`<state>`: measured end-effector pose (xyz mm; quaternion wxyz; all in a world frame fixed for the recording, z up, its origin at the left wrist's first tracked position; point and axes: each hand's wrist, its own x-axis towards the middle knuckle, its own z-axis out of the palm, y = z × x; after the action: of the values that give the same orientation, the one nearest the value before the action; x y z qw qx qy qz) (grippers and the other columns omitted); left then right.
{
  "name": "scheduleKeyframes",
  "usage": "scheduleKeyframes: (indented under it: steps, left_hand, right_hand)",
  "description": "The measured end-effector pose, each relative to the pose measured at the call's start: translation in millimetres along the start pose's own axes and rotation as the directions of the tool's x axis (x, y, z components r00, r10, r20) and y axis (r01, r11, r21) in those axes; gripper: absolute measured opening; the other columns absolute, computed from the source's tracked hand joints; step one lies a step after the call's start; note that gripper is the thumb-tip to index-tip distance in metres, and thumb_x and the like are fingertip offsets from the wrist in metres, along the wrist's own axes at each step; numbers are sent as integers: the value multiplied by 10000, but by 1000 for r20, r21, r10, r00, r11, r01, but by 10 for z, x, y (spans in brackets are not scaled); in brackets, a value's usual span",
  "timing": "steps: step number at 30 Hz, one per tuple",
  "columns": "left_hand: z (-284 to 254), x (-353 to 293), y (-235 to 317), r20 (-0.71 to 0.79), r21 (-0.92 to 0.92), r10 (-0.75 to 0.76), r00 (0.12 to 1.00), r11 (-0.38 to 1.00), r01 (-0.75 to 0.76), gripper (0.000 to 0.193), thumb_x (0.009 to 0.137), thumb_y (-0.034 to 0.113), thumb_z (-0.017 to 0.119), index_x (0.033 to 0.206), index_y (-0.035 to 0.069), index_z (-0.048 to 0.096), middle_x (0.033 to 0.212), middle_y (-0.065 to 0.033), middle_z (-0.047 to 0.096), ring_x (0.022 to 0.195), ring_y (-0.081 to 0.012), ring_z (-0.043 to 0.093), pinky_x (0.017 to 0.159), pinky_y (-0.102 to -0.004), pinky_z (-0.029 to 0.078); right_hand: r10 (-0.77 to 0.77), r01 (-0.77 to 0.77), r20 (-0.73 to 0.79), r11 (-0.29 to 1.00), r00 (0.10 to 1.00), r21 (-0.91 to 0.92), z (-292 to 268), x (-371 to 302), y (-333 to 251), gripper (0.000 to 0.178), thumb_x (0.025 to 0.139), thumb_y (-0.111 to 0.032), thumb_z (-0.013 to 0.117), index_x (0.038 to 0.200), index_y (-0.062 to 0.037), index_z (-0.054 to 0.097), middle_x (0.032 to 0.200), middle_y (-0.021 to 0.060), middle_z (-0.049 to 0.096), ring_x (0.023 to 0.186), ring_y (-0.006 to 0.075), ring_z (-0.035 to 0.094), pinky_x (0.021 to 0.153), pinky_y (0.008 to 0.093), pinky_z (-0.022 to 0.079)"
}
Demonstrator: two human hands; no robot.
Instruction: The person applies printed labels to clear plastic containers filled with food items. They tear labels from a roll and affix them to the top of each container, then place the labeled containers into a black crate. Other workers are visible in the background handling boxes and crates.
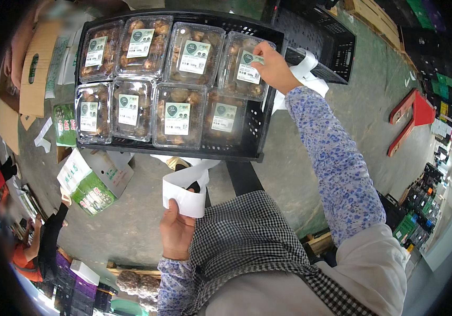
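My right hand (pixel 276 66) is over the clear plastic box (pixel 231 87) at the far right of a black crate (pixel 183 153). Its fingers are bent together at the upper edge of a white and green label (pixel 248 72) on the lid. My left hand (pixel 177 231) grips a looped strip of blank white paper (pixel 182 190) in front of the crate. More boxes of brown mushrooms (pixel 189 55) fill the crate in two rows, each with a similar label. The near right box (pixel 225 122) sits lower than its neighbours.
White paper strip (pixel 305 66) also hangs at the crate's right side. Behind it stands another black crate (pixel 336 50). A printed carton (pixel 91 181) lies on the floor at left. A red pallet jack (pixel 413 113) is at right; a person in orange (pixel 28 258) is at lower left.
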<state>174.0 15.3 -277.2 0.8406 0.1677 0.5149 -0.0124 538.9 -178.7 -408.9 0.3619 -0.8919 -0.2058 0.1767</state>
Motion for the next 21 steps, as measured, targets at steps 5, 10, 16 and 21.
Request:
scheduleKeyframes:
  steps: [5,10,16,21]
  left_hand:
    - [194,-101,56,22,97,0,1000,995,-2,481,996,284,428,1349,-34,349,1255,-183,541,1152,-268,548,966,-406,465]
    - [285,-174,133,20,177,-37,999,984,33,497,994,318,432,1306,-66,388,1153,-202,601,1084,-301,590,938,-435,486]
    - [258,-153,248,-56,32,-90,994,995,91,485,1012,348,373,1312,-32,404,1258,-142,544,1134,-246,558,966,-388,452]
    - [111,-344,102,192,250,-34,981,968,-16,400,998,276,444,1273,-12,483,1243,-87,561,1088,-168,557,981,-299,394]
  right_hand:
    - [-233,153,-84,831,969,-534,57,-54,-183,569,718,-182,742,1204,-33,486,1289,171,433,1119,372,437,927,409,415]
    - [-70,-13,377,977,923,214,6,-956,-1139,457,744,-220,750,1125,-27,588,1108,86,583,943,212,560,800,332,484]
    - [-343,-56,677,868,651,494,384,-2021,-1698,333,820,-308,700,1005,-40,629,988,130,612,918,269,602,770,359,473]
    - [-50,-402,734,810,677,426,482,-2148,-1802,288,848,-266,672,993,-23,622,911,136,606,789,268,610,668,360,479]
